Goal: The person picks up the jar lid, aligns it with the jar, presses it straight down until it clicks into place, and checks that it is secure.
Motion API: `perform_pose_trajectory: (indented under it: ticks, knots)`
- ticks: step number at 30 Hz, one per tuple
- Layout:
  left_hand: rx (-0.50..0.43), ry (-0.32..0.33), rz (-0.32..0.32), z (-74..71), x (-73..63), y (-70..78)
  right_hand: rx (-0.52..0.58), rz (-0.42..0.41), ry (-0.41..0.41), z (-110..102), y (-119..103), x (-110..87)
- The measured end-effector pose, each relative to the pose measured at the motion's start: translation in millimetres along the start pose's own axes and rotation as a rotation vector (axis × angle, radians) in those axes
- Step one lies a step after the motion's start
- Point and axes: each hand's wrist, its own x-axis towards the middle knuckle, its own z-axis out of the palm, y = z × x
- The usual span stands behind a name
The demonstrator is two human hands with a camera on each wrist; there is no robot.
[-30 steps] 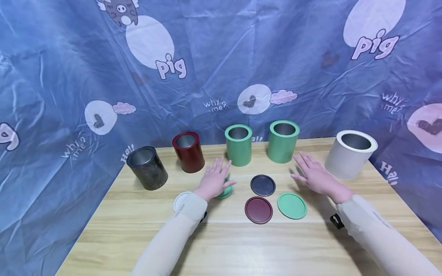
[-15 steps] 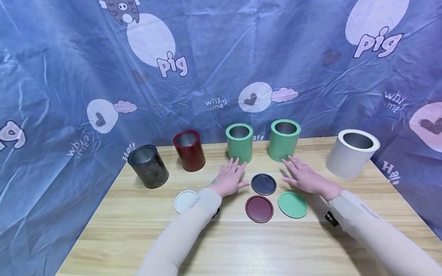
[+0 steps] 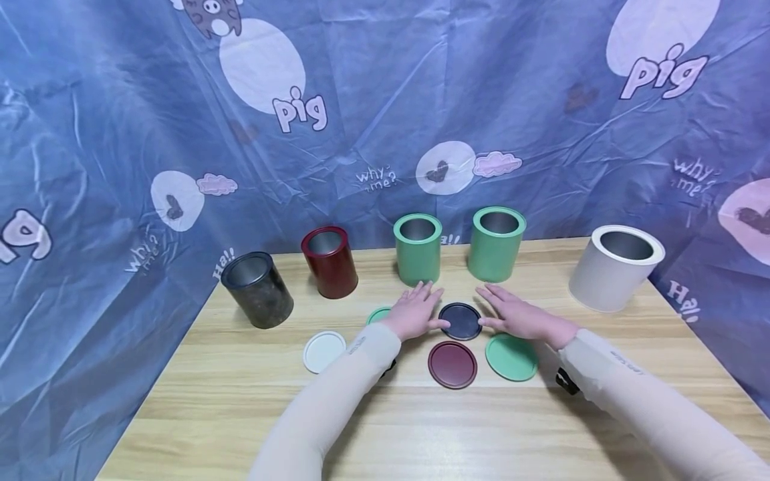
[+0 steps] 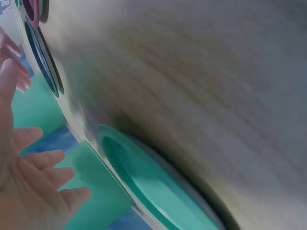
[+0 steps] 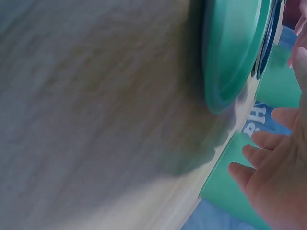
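In the head view my left hand (image 3: pixel 415 312) and right hand (image 3: pixel 514 314) stand on either side of a black round lid (image 3: pixel 460 322), fingers spread, thumbs at or just above its left and right edges. Neither hand holds anything. A dark red lid (image 3: pixel 452 365) lies in front of the black one. One green lid (image 3: pixel 511 358) sits before my right hand. The other green lid (image 3: pixel 377 315) is partly covered by my left wrist. Both wrist views show loose, extended fingers of my left hand (image 4: pixel 36 187) and right hand (image 5: pixel 280 167) raised off the wood.
Along the back stand open-topped cans: a black can (image 3: pixel 259 294), a dark red can (image 3: pixel 332 267), a green can (image 3: pixel 418 260), another green can (image 3: pixel 496 254) and a white can (image 3: pixel 610 277). A white lid (image 3: pixel 324 352) lies left on the wooden table (image 3: pixel 433 434). Behind hangs a blue printed cloth (image 3: pixel 361 100).
My left hand has moved right, from above the left green lid to the black lid's left side. My right hand has moved left to its right side. The cans and lids have stayed put.
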Motion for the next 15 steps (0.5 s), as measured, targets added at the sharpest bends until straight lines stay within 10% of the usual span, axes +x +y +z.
perform_pose_trajectory:
  ticks: [15]
  knots:
    - [0.046, -0.087, -0.013, 6.4, 1.7, 4.4, -0.038, -0.076, -0.061, 11.5, -7.2, 7.8]
